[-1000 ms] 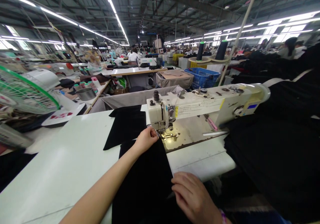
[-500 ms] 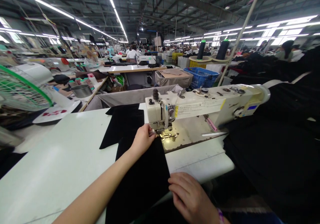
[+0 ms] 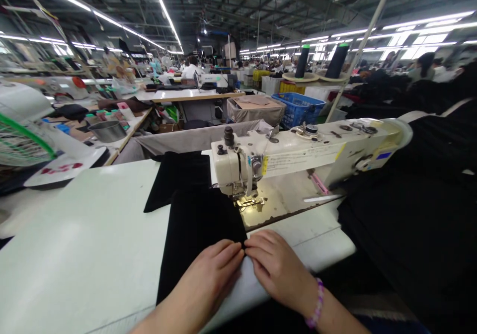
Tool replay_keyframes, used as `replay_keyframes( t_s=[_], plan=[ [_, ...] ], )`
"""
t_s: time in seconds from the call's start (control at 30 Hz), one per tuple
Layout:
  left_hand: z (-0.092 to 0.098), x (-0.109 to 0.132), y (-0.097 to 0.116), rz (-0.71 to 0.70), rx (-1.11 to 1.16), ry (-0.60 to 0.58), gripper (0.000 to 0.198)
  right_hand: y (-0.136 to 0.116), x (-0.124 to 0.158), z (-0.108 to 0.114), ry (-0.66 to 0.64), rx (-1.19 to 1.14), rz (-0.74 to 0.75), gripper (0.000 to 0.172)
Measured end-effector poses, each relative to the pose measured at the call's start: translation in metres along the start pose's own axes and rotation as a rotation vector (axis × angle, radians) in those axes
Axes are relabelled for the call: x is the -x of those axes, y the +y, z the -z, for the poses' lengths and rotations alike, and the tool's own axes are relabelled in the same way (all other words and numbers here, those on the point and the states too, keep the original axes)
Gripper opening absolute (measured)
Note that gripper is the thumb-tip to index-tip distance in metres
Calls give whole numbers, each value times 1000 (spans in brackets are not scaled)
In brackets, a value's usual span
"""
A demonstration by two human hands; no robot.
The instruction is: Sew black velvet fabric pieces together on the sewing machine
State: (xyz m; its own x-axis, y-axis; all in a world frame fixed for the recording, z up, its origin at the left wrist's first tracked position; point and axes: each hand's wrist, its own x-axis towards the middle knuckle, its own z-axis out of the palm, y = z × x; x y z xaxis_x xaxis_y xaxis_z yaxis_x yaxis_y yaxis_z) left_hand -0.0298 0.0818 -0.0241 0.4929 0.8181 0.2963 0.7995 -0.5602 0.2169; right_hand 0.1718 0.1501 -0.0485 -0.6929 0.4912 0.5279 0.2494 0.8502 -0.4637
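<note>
Black fabric (image 3: 197, 224) lies on the pale work table (image 3: 112, 234), its far part beside the head of the white sewing machine (image 3: 298, 147). My left hand (image 3: 216, 269) pinches the fabric's right edge, in front of the needle area. Fingertip to fingertip with it, my right hand (image 3: 274, 264) grips the same edge from the right side; a beaded bracelet is on its wrist. The fabric between the fingertips is mostly hidden. A lamp lights the metal plate (image 3: 276, 207) beside the presser foot.
At the left stand a fan (image 3: 22, 135) and a metal bowl (image 3: 108, 131). Behind the machine are a blue basket (image 3: 298, 109) and thread cones (image 3: 302, 61). Dark fabric (image 3: 413, 224) is piled at the right. People sit farther back.
My left hand has come back from beside the needle to the fabric's near right edge. My right hand has moved slightly up and left, meeting it. The near fabric has shifted.
</note>
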Motion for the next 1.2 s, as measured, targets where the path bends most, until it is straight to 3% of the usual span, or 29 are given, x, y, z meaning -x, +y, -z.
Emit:
replay_keyframes(
  t_s=[0.27,0.53,0.67,0.77,0.83,0.9,1.0,1.03,1.1,1.2],
  plan=[
    [10,-20,-36,-43,-79,11,29,20,-34,-2,-68,171,-67,23],
    [12,-38,-77,24,-37,-6,30,35,-73,-6,-117,302,-107,13],
    [15,-46,-87,69,-51,-35,32,34,-71,-9,-51,285,-103,15],
    [17,-50,-84,135,-71,-45,31,26,-51,1,59,233,-96,20],
    [16,-50,-80,185,-87,-33,31,22,-27,20,228,185,-126,22],
    [11,-48,-77,257,-102,-9,33,25,2,53,439,221,-205,22],
    [0,-43,-77,391,-112,10,47,48,48,120,568,545,-434,29],
    [-2,-41,-79,424,-109,5,51,59,63,142,564,653,-551,35],
    [-4,-36,-85,460,-95,-13,56,84,89,179,428,702,-741,37],
    [6,-25,-98,476,-81,-31,59,112,114,205,268,554,-878,31]
  ],
)
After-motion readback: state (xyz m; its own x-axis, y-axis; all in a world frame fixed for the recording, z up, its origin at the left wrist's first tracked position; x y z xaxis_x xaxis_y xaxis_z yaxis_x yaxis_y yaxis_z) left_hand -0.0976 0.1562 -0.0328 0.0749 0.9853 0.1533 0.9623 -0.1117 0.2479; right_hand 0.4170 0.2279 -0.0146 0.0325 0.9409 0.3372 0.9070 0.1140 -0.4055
